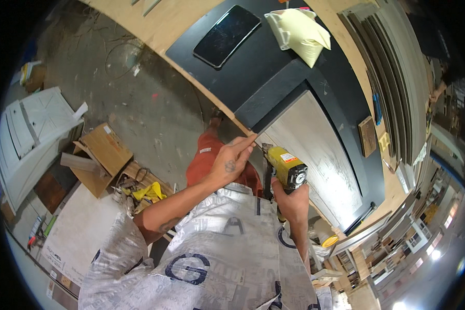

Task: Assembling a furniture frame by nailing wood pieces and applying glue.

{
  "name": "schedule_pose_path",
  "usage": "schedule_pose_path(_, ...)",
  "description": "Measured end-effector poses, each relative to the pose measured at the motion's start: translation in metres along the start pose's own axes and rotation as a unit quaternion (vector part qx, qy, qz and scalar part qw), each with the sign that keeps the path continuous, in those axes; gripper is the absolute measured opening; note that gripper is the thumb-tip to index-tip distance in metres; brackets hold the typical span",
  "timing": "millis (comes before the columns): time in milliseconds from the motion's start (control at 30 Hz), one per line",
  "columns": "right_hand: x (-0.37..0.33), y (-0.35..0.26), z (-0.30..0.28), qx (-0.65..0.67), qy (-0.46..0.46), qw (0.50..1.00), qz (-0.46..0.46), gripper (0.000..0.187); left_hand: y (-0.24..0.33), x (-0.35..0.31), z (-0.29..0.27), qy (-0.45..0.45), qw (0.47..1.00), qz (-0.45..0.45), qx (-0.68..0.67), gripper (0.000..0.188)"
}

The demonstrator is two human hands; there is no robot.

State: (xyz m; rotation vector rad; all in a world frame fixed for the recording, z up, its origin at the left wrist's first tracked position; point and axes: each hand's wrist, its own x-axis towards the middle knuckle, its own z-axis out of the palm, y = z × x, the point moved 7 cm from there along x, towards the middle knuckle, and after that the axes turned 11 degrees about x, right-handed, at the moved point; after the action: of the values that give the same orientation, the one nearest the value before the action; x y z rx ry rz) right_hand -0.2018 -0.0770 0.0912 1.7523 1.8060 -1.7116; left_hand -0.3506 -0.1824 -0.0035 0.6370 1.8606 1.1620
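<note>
My right hand [291, 202] is wrapped round the handle of a yellow and black pneumatic nail gun [285, 164]. The gun's nose points at the near edge of a whitewashed wooden panel [315, 155], close to its left corner. My left hand [233, 161] is at that same corner, its fingers close together and their tips pressed on the panel's edge. The panel is set against a dark frame piece [274, 88]. Part of the gun's handle is hidden by my right hand.
On the dark board lie a black phone [227, 36] and a pale yellow pouch [300, 32]. A small brown wood block [367, 136] and stacked long boards [392, 77] are to the right. Cardboard boxes [106, 152] and white panels [39, 134] stand at left.
</note>
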Motion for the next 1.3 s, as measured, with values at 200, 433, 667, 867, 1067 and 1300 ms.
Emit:
schedule_pose_path(200, 0.000, -0.002, -0.005, -0.051, 0.013, 0.998, 0.017, 0.032, 0.000, -0.005, 0.001, 0.016, 0.999, 0.010, 0.030, 0.036)
schedule_pose_path(433, 0.002, 0.001, -0.007, -0.070, 0.025, 0.997, 0.012, 0.035, -0.029, -0.001, 0.015, 0.042, 0.984, -0.072, -0.156, 0.026)
schedule_pose_path(667, 0.000, -0.003, -0.005, -0.049, 0.022, 0.998, 0.022, 0.032, -0.039, -0.001, 0.020, 0.022, 0.963, -0.124, -0.240, 0.022)
schedule_pose_path(867, -0.005, -0.034, 0.006, -0.067, 0.018, 0.995, -0.074, 0.029, -0.007, 0.004, -0.001, 0.072, 0.990, -0.058, -0.107, 0.025)
schedule_pose_path(1067, -0.009, -0.031, 0.002, -0.149, 0.055, 0.986, -0.052, 0.030, -0.001, 0.009, -0.004, 0.068, 0.994, -0.044, -0.080, 0.024)
schedule_pose_path(1300, -0.004, -0.021, 0.006, -0.089, 0.026, 0.994, -0.053, 0.030, -0.001, 0.009, -0.011, 0.059, 0.994, -0.037, -0.084, 0.025)
